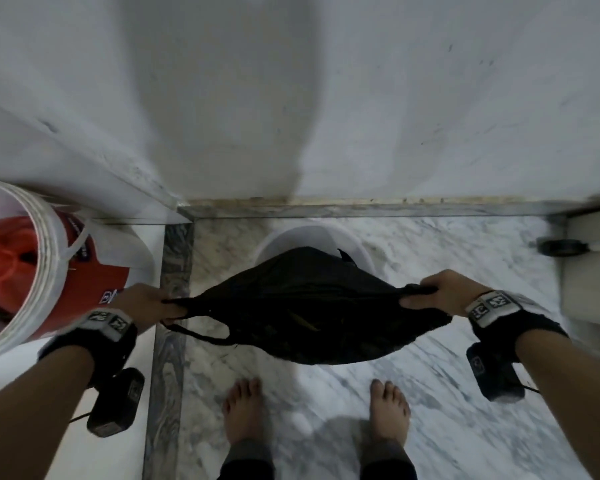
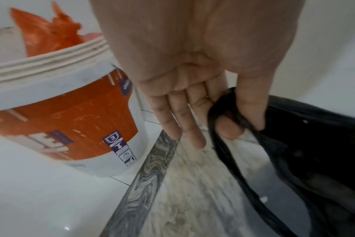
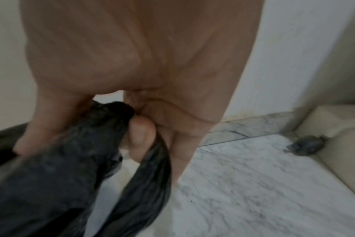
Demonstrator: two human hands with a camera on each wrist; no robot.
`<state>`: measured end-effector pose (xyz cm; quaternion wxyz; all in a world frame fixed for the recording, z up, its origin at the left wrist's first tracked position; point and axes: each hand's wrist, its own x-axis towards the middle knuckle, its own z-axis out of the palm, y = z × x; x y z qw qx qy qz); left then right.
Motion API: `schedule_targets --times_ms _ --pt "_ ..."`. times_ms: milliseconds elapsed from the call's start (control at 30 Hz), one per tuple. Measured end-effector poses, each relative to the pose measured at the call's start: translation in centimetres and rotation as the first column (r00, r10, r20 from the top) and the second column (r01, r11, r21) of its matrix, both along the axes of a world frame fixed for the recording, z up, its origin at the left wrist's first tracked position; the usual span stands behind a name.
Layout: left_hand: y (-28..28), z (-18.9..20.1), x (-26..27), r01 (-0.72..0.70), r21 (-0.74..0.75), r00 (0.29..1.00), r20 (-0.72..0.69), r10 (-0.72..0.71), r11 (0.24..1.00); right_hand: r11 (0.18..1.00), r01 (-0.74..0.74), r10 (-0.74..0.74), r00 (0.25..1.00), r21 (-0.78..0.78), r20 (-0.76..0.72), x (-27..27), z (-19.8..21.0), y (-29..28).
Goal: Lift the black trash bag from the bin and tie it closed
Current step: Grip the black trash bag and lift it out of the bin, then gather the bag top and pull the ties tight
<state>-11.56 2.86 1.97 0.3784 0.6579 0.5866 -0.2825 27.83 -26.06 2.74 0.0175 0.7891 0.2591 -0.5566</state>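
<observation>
The black trash bag [image 1: 309,303] hangs stretched wide between my two hands, above a small white bin [image 1: 312,237] whose rim shows behind it. My left hand [image 1: 146,303] pinches the bag's left handle loop [image 2: 225,112] between thumb and index finger, the other fingers [image 2: 184,125] straight. My right hand [image 1: 440,292] grips the bunched right end of the bag [image 3: 81,144] with curled fingers and thumb. The bag [image 2: 314,152] sags in the middle, and a thin handle strand [image 1: 201,332] dangles below the left hand. The bin's inside is hidden by the bag.
A large white and orange paint bucket [image 1: 49,268] with an orange bag [image 2: 51,32] inside stands at the left on a raised white ledge. White walls meet in a corner ahead. My bare feet [image 1: 243,410] stand on the marble floor [image 1: 447,427]. A dark round door stopper [image 1: 561,245] lies at the right.
</observation>
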Motion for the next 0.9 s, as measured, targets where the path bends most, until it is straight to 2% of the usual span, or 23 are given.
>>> schedule_targets --times_ms 67,133,200,233,267,300,333,400,433,500,533,600,666,700,766,833,900 --pt "-0.1 1.0 -0.7 -0.217 -0.034 0.967 0.133 0.22 0.976 0.988 0.156 -0.155 0.985 0.013 -0.079 0.6 1.0 -1.0" --pt "-0.8 2.9 0.2 -0.406 -0.2 0.856 0.259 0.448 0.892 0.896 0.437 -0.42 0.891 0.075 -0.169 1.2 1.8 -1.6" --pt "-1.0 4.9 1.6 -0.436 -0.39 0.761 0.321 0.564 0.811 0.719 0.679 -0.629 0.727 0.151 -0.276 1.6 2.8 -1.8" --pt "-1.0 5.6 2.1 -0.419 -0.441 0.758 0.312 0.573 0.794 0.643 0.748 -0.679 0.656 0.162 -0.33 1.8 3.3 -1.9" --pt "-0.8 6.1 2.4 -0.408 -0.457 0.768 0.296 0.568 0.79 0.607 0.78 -0.702 0.616 0.151 -0.358 2.1 3.7 -1.9" --pt "-0.6 6.4 2.6 -0.392 -0.436 0.803 0.268 0.532 0.81 0.607 0.783 -0.71 0.61 0.132 -0.353 2.4 4.0 -1.9" --pt "-0.5 6.8 2.7 -0.359 -0.404 0.851 0.228 0.473 0.841 0.655 0.747 -0.693 0.654 0.113 -0.303 2.6 4.4 -1.8" --pt "0.1 7.8 2.9 -0.269 -0.341 0.927 0.16 0.338 0.901 0.828 0.557 -0.548 0.829 0.07 -0.113 3.4 5.0 -2.0" --pt "0.2 8.2 2.9 -0.242 -0.322 0.94 0.154 0.303 0.915 0.884 0.465 -0.463 0.885 0.05 -0.037 3.8 5.1 -2.0" --pt "0.4 9.0 3.6 -0.231 -0.281 0.928 0.225 0.298 0.931 0.913 0.401 -0.404 0.914 0.07 0.039 4.2 5.6 -1.6" --pt "0.5 9.3 4.2 -0.257 -0.265 0.895 0.299 0.332 0.93 0.901 0.42 -0.428 0.902 0.109 0.061 4.3 6.0 -1.2" --pt "0.8 9.9 6.4 -0.367 -0.263 0.767 0.457 0.45 0.892 0.85 0.497 -0.514 0.854 0.177 0.073 4.4 7.0 0.2" --pt "1.1 10.4 9.2 -0.448 -0.319 0.628 0.552 0.548 0.835 0.778 0.595 -0.606 0.795 0.201 -0.011 4.1 8.2 2.2" --pt "1.0 10.8 10.7 -0.456 -0.36 0.583 0.57 0.579 0.814 0.741 0.634 -0.631 0.77 0.223 -0.091 3.8 9.0 3.4" --pt "0.3 11.7 14.0 -0.411 -0.404 0.574 0.582 0.576 0.818 0.667 0.688 -0.634 0.726 0.287 -0.267 2.9 10.3 5.9" --pt "-0.6 12.4 17.0 -0.324 -0.383 0.639 0.586 0.499 0.865 0.634 0.702 -0.589 0.711 0.326 -0.385 1.8 11.2 8.1" --pt "-1.7 12.9 19.2 -0.237 -0.359 0.698 0.583 0.415 0.903 0.653 0.669 -0.543 0.74 0.355 -0.396 0.7 11.5 9.9"
